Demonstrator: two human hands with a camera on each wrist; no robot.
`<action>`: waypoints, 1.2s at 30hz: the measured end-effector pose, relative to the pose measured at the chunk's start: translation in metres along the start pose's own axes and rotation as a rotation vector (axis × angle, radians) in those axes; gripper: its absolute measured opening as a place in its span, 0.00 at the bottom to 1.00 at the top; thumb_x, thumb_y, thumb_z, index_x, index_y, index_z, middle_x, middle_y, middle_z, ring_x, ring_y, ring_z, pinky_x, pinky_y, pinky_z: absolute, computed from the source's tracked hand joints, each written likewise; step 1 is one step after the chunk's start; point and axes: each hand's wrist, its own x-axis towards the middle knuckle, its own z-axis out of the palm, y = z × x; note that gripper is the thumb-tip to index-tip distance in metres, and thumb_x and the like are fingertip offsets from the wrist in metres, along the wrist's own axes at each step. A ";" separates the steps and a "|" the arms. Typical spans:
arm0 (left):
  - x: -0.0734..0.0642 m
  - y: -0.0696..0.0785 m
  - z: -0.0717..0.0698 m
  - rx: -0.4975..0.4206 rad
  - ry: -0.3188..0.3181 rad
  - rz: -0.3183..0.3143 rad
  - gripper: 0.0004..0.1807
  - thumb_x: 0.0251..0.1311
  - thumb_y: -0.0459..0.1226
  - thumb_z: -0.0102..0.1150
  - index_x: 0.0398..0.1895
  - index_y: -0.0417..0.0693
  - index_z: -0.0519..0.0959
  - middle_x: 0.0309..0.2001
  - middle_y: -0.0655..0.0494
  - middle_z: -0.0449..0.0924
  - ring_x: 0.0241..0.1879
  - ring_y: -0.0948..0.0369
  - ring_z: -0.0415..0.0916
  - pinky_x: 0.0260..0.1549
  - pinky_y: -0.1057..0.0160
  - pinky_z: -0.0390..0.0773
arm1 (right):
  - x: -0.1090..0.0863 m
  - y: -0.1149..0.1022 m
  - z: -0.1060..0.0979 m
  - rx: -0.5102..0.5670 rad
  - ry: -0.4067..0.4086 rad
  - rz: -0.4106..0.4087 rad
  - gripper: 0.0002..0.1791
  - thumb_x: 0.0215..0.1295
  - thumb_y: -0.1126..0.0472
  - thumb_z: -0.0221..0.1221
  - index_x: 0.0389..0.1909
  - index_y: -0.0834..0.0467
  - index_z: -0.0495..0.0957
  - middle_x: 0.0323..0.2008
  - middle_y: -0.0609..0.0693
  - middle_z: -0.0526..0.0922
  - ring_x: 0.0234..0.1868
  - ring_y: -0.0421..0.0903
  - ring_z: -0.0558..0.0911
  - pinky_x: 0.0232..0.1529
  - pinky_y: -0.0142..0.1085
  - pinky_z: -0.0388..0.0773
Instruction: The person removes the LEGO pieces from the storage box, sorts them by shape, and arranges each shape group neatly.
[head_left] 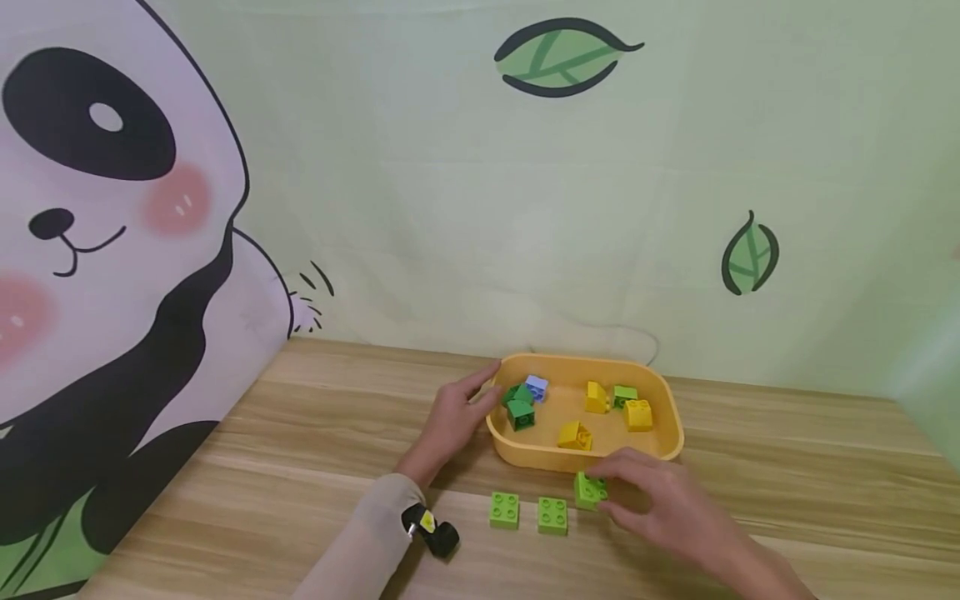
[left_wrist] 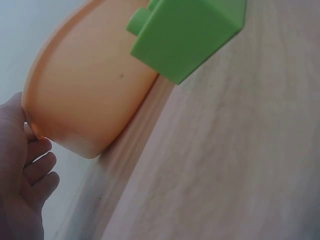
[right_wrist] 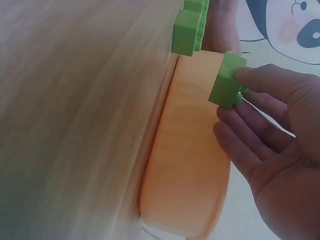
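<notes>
My right hand [head_left: 667, 496] pinches a light green 2x2 toy brick [head_left: 589, 492] between thumb and fingers, just in front of the yellow-orange plastic bin [head_left: 517, 454]. In the right wrist view the same brick [right_wrist: 228, 82] is tilted, raised above the tabletop. My left hand [head_left: 456, 418] holds the bin's left end at the rim, fingers bent against its outside in the left wrist view. Two more light green bricks, a left one [head_left: 504, 510] and a right one [head_left: 552, 516], stand studs up on the table between my hands, set slightly apart.
Inside the bin lie dark green bricks [head_left: 521, 414], a blue-violet brick [head_left: 536, 387], several yellow bricks [head_left: 638, 415] and a green one [head_left: 625, 396]. A wood-grain table [head_left: 787, 467] carries everything. Behind it hangs a cloth backdrop [head_left: 420, 208] with a panda and leaves.
</notes>
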 end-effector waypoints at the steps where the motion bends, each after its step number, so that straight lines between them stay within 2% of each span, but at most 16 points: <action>1: 0.000 0.000 0.000 0.000 0.000 0.000 0.27 0.79 0.42 0.58 0.76 0.45 0.74 0.74 0.52 0.72 0.73 0.46 0.69 0.72 0.46 0.68 | -0.001 0.001 0.000 0.000 -0.009 0.008 0.22 0.56 0.71 0.77 0.51 0.54 0.88 0.48 0.43 0.89 0.48 0.41 0.87 0.51 0.41 0.88; 7: 0.000 -0.002 0.001 0.008 0.008 0.008 0.27 0.78 0.41 0.59 0.76 0.45 0.74 0.74 0.51 0.72 0.73 0.43 0.69 0.72 0.45 0.68 | -0.003 0.003 0.000 0.009 -0.086 0.082 0.19 0.59 0.68 0.77 0.51 0.53 0.88 0.49 0.42 0.89 0.50 0.41 0.86 0.54 0.44 0.87; 12: 0.000 -0.003 0.000 0.008 0.011 0.008 0.26 0.78 0.40 0.59 0.76 0.45 0.74 0.74 0.51 0.72 0.73 0.43 0.68 0.72 0.44 0.68 | -0.004 0.005 -0.002 0.003 -0.124 0.105 0.18 0.60 0.65 0.77 0.51 0.52 0.88 0.49 0.43 0.89 0.51 0.42 0.86 0.54 0.45 0.87; 19: 0.000 -0.002 0.000 0.005 -0.002 0.002 0.28 0.78 0.43 0.59 0.76 0.45 0.73 0.75 0.51 0.71 0.73 0.44 0.68 0.73 0.44 0.67 | -0.005 0.005 -0.005 0.000 -0.219 0.221 0.16 0.63 0.62 0.76 0.51 0.50 0.88 0.50 0.43 0.89 0.52 0.43 0.86 0.54 0.47 0.86; 26: 0.000 -0.002 0.001 0.004 0.000 0.005 0.26 0.78 0.41 0.59 0.76 0.45 0.74 0.74 0.51 0.72 0.73 0.44 0.69 0.72 0.44 0.68 | -0.009 0.009 -0.002 0.022 -0.238 0.209 0.17 0.62 0.61 0.76 0.51 0.51 0.88 0.50 0.44 0.89 0.52 0.45 0.87 0.53 0.46 0.87; 33: 0.000 -0.003 0.001 0.000 0.000 0.012 0.27 0.79 0.41 0.59 0.76 0.45 0.74 0.74 0.50 0.72 0.73 0.44 0.69 0.72 0.43 0.68 | -0.008 0.010 -0.002 0.031 -0.272 0.251 0.17 0.63 0.61 0.76 0.52 0.51 0.87 0.51 0.44 0.89 0.53 0.46 0.86 0.55 0.48 0.86; 36: 0.000 -0.003 0.001 -0.005 0.001 0.014 0.27 0.79 0.42 0.58 0.76 0.45 0.74 0.74 0.50 0.72 0.73 0.43 0.69 0.72 0.43 0.68 | -0.009 0.011 -0.001 0.034 -0.282 0.239 0.18 0.62 0.60 0.76 0.53 0.52 0.87 0.51 0.46 0.89 0.53 0.48 0.86 0.55 0.49 0.86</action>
